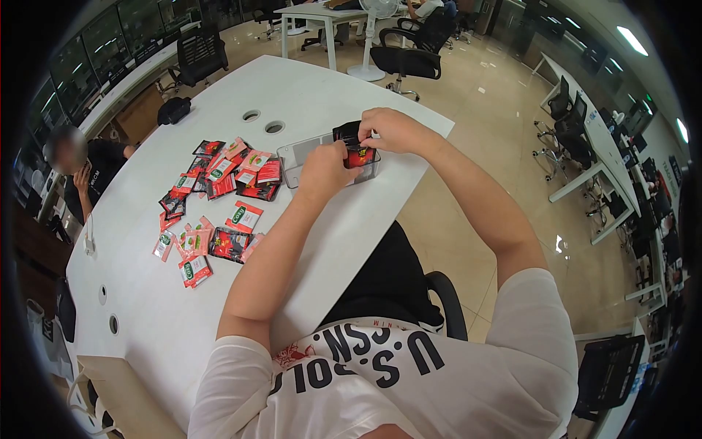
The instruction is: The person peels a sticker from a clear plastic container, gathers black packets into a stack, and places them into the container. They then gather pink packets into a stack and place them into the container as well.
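Observation:
Both of my hands are at a clear plastic tray [294, 156] near the right part of the white table. Between them is a black and red packet [358, 155], partly inside the tray's right end. My right hand [387, 132] pinches the packet's upper edge. My left hand [327, 170] lies over the middle of the tray with its fingers bent together at the packet's left side; the fingertips are partly hidden. Left of the tray lies a loose pile of red, pink and black packets [221, 170]. Nearer to me is a second group of packets [229, 244].
The white table [168, 322] has round cable holes. A person [110, 164] sits at its left side. A beige bag [128, 380] is at the lower left. Office chairs [420, 55], a white fan [367, 44] and other desks stand beyond.

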`<state>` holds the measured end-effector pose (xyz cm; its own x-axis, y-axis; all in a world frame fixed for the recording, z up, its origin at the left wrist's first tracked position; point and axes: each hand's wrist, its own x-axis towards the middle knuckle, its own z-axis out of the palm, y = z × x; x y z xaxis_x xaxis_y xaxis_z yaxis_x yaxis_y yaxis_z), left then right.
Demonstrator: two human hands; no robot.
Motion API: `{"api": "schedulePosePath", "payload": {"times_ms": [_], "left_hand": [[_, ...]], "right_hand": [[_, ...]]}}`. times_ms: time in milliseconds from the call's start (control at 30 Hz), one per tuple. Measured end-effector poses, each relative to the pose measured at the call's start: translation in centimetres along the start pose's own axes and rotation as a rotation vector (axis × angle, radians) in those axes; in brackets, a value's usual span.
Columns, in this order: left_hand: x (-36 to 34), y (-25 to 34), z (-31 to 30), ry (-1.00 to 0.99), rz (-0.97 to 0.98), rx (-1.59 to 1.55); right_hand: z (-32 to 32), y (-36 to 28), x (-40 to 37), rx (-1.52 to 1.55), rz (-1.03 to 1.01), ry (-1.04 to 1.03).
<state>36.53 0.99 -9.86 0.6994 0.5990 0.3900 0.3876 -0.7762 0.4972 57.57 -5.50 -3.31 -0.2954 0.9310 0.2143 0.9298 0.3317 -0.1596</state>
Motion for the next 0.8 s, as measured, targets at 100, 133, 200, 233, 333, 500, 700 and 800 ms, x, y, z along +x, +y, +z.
{"api": "schedulePosePath", "payload": {"times_ms": [100,133,200,233,333,500,700,800], "left_hand": [[0.0,-0.6,0.7,0.047,0.029,-0.077],[0.0,-0.4,0.7,0.063,0.04,-0.101],[-0.1,-0.2,0.9,0.102,0.054,-0.153],[0.0,-0.2,1.1,0.124,0.057,-0.182],[0.1,-0.8,1.7,0.097,0.113,-0.215],[0.2,-1.1,0.7,-0.003,0.189,-0.282],[0.5,-2.2,1.4,-0.073,0.211,-0.235],[0.6,-2.6,1.6,-0.085,0.188,-0.251]], "right_hand": [[0.4,0.4,0.1,0.041,0.025,0.008],[0.5,0.5,0.1,0.076,0.056,-0.002],[0.4,0.8,0.1,0.137,0.135,-0.047],[0.3,0.8,0.1,0.164,0.183,-0.082],[-0.1,0.6,-0.1,0.219,0.231,-0.13],[0.0,0.6,0.1,0.15,0.155,-0.095],[0.4,0.8,0.3,-0.007,0.054,-0.045],[-1.0,1.0,0.6,0.099,0.144,0.069]]}}
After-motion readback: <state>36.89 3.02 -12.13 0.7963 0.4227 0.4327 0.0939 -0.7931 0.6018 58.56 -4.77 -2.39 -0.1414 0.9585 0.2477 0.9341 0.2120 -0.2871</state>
